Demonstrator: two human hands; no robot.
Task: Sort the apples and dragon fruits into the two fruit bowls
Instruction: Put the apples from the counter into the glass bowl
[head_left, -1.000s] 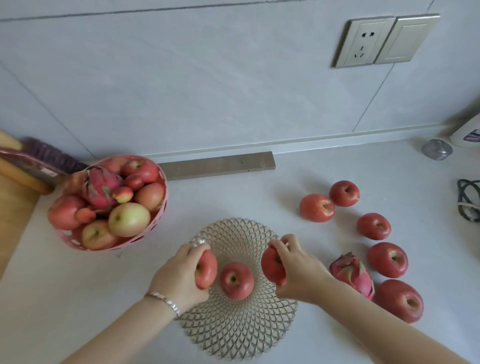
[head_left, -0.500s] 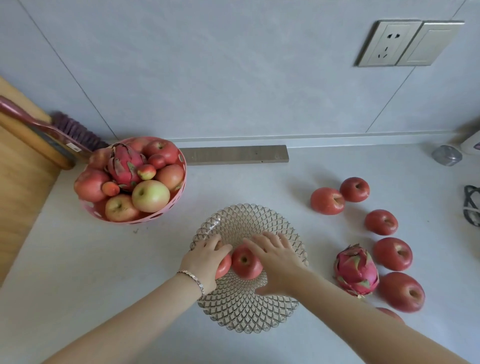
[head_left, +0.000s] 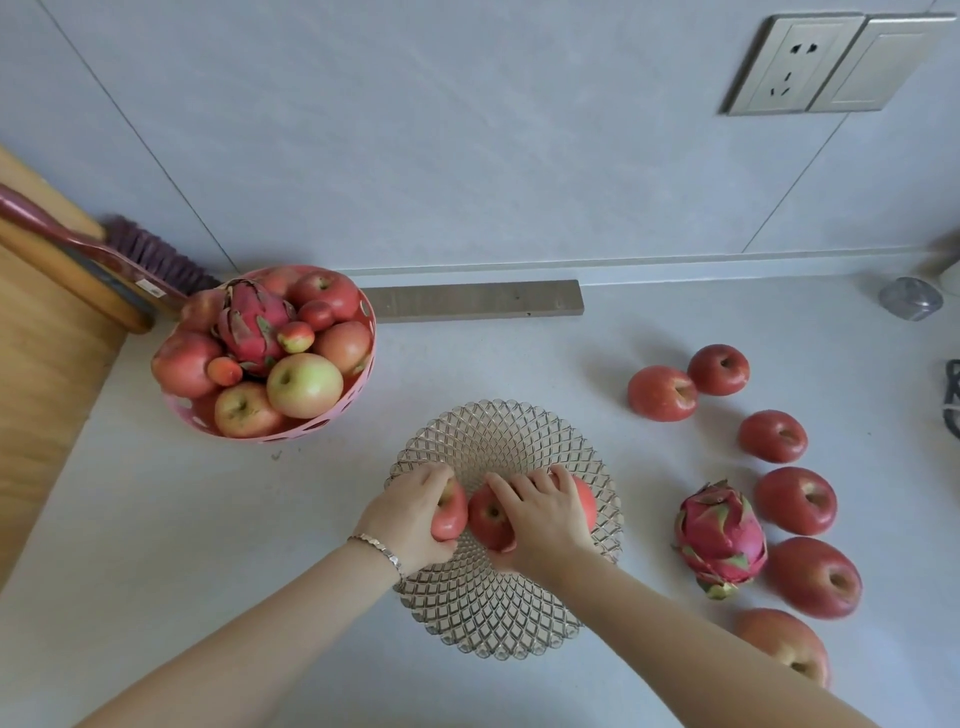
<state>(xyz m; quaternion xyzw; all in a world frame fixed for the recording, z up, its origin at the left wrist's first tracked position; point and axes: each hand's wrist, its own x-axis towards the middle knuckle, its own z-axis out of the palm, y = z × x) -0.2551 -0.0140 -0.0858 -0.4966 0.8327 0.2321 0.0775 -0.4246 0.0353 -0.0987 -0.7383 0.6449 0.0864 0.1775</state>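
Note:
A clear lattice bowl (head_left: 498, 618) sits in the middle of the counter with three red apples in it. My left hand (head_left: 410, 519) grips the left apple (head_left: 451, 517) inside the bowl. My right hand (head_left: 543, 514) lies over the right apple (head_left: 584, 501), its fingers also touching the middle apple (head_left: 488, 514). A pink bowl (head_left: 322, 426) at the left is heaped with apples, small fruits and a dragon fruit (head_left: 252, 322). Several loose red apples (head_left: 795, 501) and one dragon fruit (head_left: 719, 538) lie on the counter at the right.
A grey strip (head_left: 478, 305) lies against the wall behind the bowls. A broom (head_left: 104, 249) and wooden panel (head_left: 41, 364) stand at the left. A small grey cap (head_left: 910, 298) and a dark cable (head_left: 951, 400) are at the far right.
Both hands have lowered their apples into the lattice bowl beside the middle apple. The camera has shifted closer and a little left.

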